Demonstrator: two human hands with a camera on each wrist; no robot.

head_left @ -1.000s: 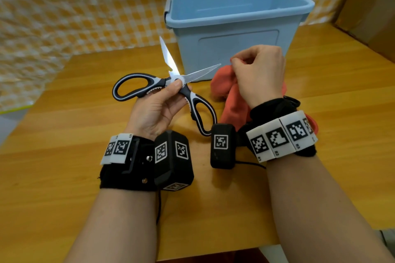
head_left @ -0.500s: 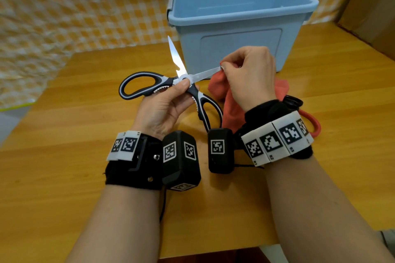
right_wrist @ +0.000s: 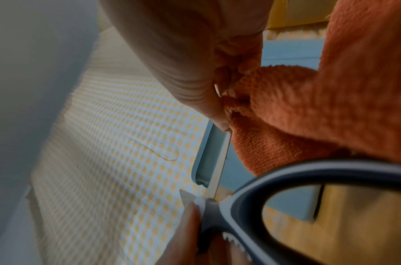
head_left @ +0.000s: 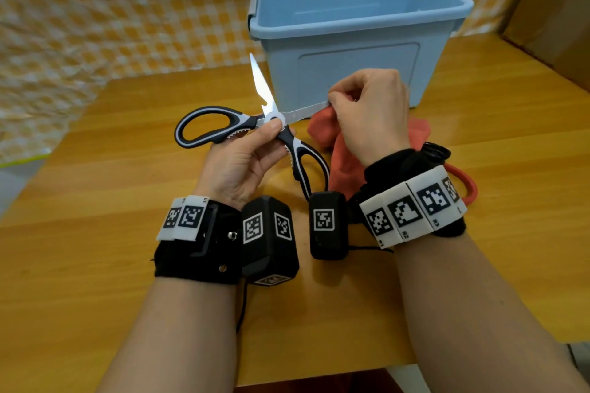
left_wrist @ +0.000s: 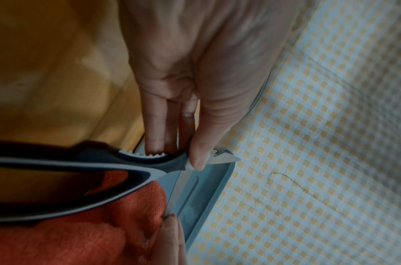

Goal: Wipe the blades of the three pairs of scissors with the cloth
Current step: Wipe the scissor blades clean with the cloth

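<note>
Now: left hand (head_left: 238, 166) grips black/grey scissors (head_left: 255, 124) at the pivot, thumb on top, blades spread wide, held above the wooden counter (head_left: 95, 265). One blade points up, the other runs right into the orange cloth (head_left: 341, 150). Right hand (head_left: 370, 115) pinches cloth round that blade near its tip. Rest of cloth hangs to counter. Blue tub (head_left: 357, 51) just behind. Red loop (head_left: 466, 185) by right wrist, partly hidden.
</note>
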